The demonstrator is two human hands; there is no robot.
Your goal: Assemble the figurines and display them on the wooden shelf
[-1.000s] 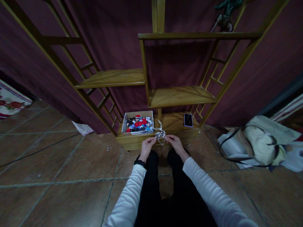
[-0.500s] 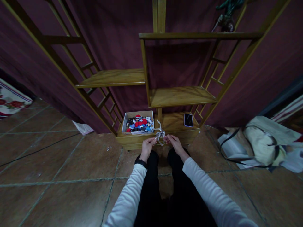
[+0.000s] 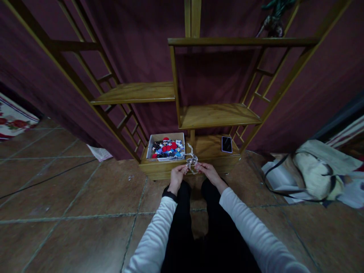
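A shiny clear-and-silver bundle (image 3: 192, 161) of thin looped pieces, with a pale strand sticking up from its top, is held up between my hands in front of the low shelf. I cannot make out its exact kind. My left hand (image 3: 178, 175) pinches it on the left side, fingers closed. From the right, the fingertips of my right hand (image 3: 209, 170) are closed on its other edge. Just beyond my left hand stands an open cardboard box (image 3: 148, 151), filled with several small colourful figures (image 3: 170, 148) in red, blue, black and white.
A phone (image 3: 226, 144) lies on the right of the wooden base shelf (image 3: 206, 146). More shelves (image 3: 218, 115) rise above it, and a dark figurine (image 3: 274, 22) stands at the top right. Bags (image 3: 315, 170) lie on the tiled floor to the right. A cable (image 3: 51, 177) crosses the left.
The hands stay nearly in place, both on the shiny bundle. The bundle has shifted slightly and its loops sit a little differently. The view has tilted very slightly.
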